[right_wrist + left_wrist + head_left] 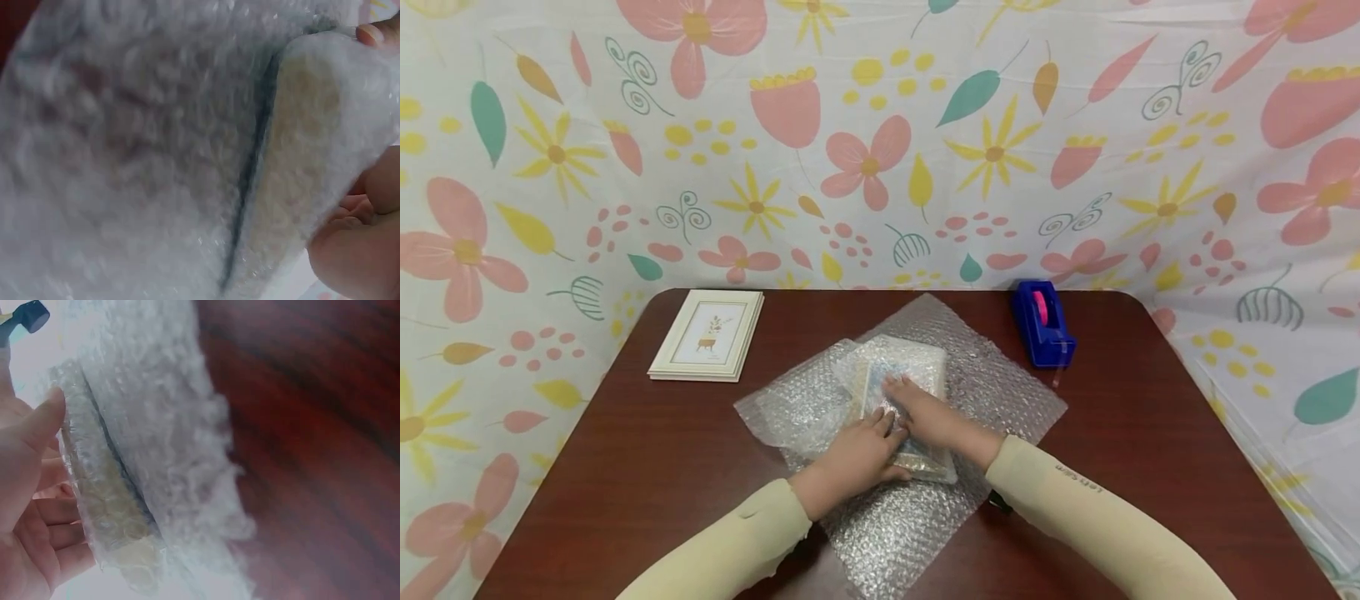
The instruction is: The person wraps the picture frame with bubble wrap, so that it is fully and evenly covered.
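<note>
A picture frame (931, 360) lies near the middle of the table, covered in bubble wrap and partly hidden by both hands. Beneath it spreads a larger sheet of bubble wrap (992, 367), with a folded flap reaching left. My left hand (861, 454) rests on the lower left of the wrapped frame, its thumb pointing toward the near edge. From the right, my right hand (925, 414) lies across the frame's top, fingers reaching just beyond the left fingers. In the left wrist view, the covered edge (103, 481) stands beside the thumb. The right wrist view shows another edge (300, 137).
Cream picture frames (711, 337) lie stacked at the back left of the brown table (662, 467). At the back right is a blue tape dispenser (1043, 327) with a pink roll. A small dark object (998, 500) is partly hidden by the right sleeve.
</note>
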A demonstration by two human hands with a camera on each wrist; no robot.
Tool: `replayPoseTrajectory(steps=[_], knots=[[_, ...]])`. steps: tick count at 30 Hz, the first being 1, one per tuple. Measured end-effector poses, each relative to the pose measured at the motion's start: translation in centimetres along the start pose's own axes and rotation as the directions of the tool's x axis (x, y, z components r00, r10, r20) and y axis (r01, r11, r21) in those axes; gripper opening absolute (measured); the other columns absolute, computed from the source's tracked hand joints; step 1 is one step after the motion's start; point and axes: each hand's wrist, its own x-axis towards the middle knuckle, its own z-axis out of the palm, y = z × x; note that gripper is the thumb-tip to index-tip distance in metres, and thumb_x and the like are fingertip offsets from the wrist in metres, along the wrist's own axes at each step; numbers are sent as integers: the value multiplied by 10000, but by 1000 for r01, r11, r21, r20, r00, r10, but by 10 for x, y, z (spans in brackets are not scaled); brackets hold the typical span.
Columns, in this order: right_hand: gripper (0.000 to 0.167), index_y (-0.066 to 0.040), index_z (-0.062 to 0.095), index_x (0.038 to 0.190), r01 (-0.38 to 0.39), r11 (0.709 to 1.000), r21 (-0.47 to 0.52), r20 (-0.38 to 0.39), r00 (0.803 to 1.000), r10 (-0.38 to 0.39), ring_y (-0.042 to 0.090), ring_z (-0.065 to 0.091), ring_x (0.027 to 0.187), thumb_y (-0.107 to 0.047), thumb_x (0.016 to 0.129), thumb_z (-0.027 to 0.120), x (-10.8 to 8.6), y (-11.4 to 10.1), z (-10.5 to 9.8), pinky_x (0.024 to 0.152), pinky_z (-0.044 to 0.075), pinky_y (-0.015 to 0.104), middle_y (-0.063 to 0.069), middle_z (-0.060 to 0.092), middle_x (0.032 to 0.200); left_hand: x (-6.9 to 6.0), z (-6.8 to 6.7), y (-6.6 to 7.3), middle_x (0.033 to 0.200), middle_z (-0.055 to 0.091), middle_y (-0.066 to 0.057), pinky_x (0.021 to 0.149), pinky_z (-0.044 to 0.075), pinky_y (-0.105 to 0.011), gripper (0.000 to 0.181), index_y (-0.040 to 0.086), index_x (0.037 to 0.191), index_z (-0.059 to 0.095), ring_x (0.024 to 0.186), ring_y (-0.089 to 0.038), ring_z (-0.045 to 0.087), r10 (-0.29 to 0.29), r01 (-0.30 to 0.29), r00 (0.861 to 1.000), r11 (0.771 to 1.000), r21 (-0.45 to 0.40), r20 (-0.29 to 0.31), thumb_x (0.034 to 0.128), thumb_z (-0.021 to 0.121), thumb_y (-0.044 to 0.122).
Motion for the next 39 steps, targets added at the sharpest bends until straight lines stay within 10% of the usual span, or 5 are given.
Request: replayPoseTrajectory(steps=[19,22,30,33,39], knots=[[502,23,517,1470,100,864,-494,-18,992,-125,398,518,1417,-159,1011,609,-6,-5,4,1198,413,466,186,499,1560,-20,-17,-5,1472,607,-139,1132,492,-461,474,105,1466,565,1363,-305,589,-17,41,995,964,-265,94,1037,588,303],[505,8,534,1462,104,854,-510,-29,990,-139,383,539,1401,-174,1001,628,-4,-6,4,1190,425,454,172,520,1548,-30,-25,-8,1379,675,-152,1075,535,-470,399,59,1402,616,1260,-325,659,-86,109,994,826,-553,67,1043,571,229],[505,-19,544,1466,77,858,-508,-26,994,-105,371,538,1406,-194,1000,633,-3,-5,4,1189,428,440,145,525,1552,-58,-30,-22,1171,724,-304,921,621,-367,405,-146,1303,610,1049,-404,742,-284,296,929,189,-936,237,1052,532,163],[495,-5,557,1449,89,859,-505,-38,991,-125,381,552,1388,-174,992,638,-3,-3,3,1177,439,445,159,542,1533,-65,-27,-29,1140,720,-330,892,632,-389,412,-186,1288,596,1002,-393,753,-294,356,902,99,-929,315,1044,527,138],[478,10,559,1443,110,847,-519,-40,987,-153,376,556,1386,-160,1002,625,-3,-1,4,1175,442,440,172,555,1519,-83,-17,-49,1017,760,-286,709,634,-318,393,-179,1208,646,794,-179,759,-325,480,840,69,-875,435,1032,543,158]])
